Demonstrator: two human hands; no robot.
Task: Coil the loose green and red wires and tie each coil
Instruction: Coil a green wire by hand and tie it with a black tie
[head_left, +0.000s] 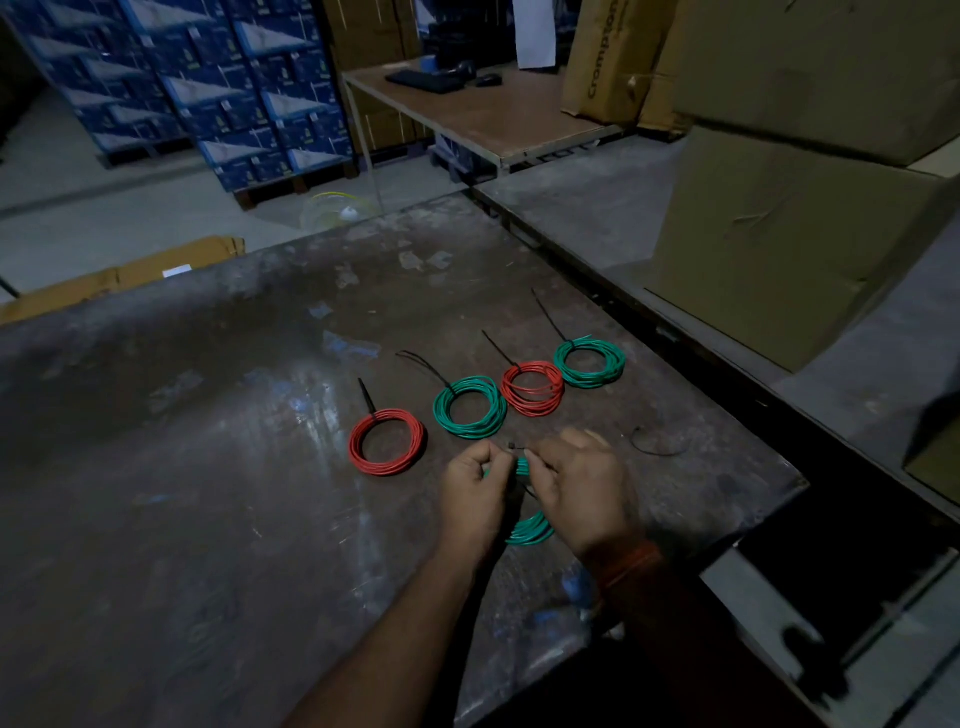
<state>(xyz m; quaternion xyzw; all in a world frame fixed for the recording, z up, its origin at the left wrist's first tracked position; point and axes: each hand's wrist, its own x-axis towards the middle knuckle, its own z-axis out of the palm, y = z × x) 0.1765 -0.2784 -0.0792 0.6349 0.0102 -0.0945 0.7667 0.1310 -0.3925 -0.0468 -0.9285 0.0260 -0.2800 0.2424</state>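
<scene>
Green coil (530, 530) between both hands' fingers (488, 457)

The lone head camera is looking forward and steeply down from above the worn worktable (208, 467), sitting close over both hands at the near edge, while its wide angle is taking in stacked cartons (789, 234) beyond.

Four tied coils lie flat in a diagonal row: red coil (386, 442), green coil (470, 406), second red coil (533, 389), second green coil (589, 363); fifth green coil (530, 529) held, largely hidden.
</scene>
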